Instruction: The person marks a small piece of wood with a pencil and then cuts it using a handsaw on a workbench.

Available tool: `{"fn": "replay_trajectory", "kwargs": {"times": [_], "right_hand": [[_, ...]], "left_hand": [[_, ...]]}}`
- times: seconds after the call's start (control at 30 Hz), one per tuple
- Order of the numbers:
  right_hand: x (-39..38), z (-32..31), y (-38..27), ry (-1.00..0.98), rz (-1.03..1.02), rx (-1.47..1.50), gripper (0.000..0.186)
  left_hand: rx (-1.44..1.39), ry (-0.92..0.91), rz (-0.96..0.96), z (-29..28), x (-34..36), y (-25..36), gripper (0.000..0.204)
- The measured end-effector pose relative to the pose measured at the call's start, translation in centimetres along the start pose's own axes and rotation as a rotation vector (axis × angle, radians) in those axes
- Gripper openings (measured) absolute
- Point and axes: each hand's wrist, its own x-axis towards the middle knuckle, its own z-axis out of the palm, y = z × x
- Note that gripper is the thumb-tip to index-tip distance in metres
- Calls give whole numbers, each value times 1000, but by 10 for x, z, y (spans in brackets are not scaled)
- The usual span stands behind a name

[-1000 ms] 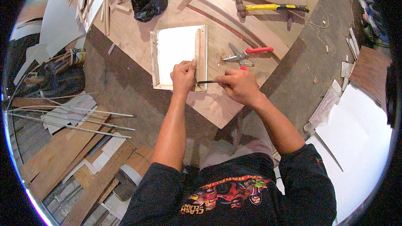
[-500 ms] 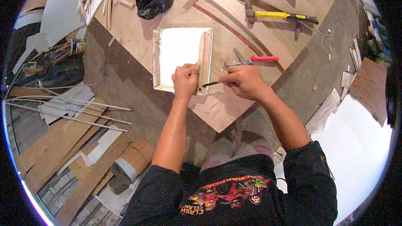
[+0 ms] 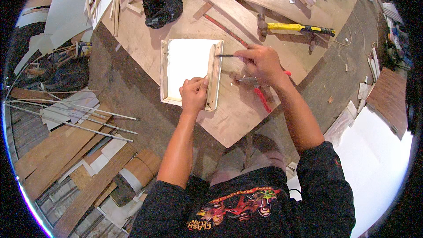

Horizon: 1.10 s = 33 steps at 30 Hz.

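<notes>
A shallow white-bottomed wooden frame (image 3: pixel 187 66) lies on the plywood tabletop. My left hand (image 3: pixel 194 92) grips the wooden strip (image 3: pixel 213 68) along its right side, thumb on top, near the lower corner. In my right hand (image 3: pixel 262 64) is a thin dark pen-like tool (image 3: pixel 227 55), pinched between the fingers. Its tip meets or hovers just over the strip's upper part; I cannot tell which. Below the right hand lie red-handled pliers (image 3: pixel 263 100), partly hidden by the hand and wrist.
A yellow-handled hammer (image 3: pixel 286 27) lies at the far right of the plywood (image 3: pixel 229 128). Behind the frame sit a black plastic bag (image 3: pixel 161 4) and curved wooden boards (image 3: pixel 260 2). Boards and offcuts (image 3: pixel 88 167) cover the floor at left; a white sheet (image 3: pixel 374 163) lies at right.
My right hand has moved away from me, carrying the dark tool from the strip's near end to its far part. One red plier handle has come into view. My left hand keeps its grip.
</notes>
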Motion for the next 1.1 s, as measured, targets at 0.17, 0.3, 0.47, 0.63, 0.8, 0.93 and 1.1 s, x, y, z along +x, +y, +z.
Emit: {"fn": "replay_trajectory", "kwargs": {"times": [0.17,0.3,0.47,0.63,0.8,0.93,1.1], "right_hand": [[8,4,0,115,85,-24,23],[-6,12,-15,150,167,15,22],[-24,23,-26,219,164,110,24],[-19,28,-29,255,220,118,24],[-32,31,-32,196,184,92,23],[-33,36,-39,235,246,100,24],[-84,52,-67,215,197,142,26]], "left_hand": [[-79,30,22,1,-1,2,32],[-43,11,43,0,0,3,30],[-38,47,90,0,0,-2,29],[-65,33,83,-1,1,1,28],[-84,35,103,2,0,-5,26],[-56,22,98,1,1,-4,27],[-29,17,104,-1,0,-2,26]]}}
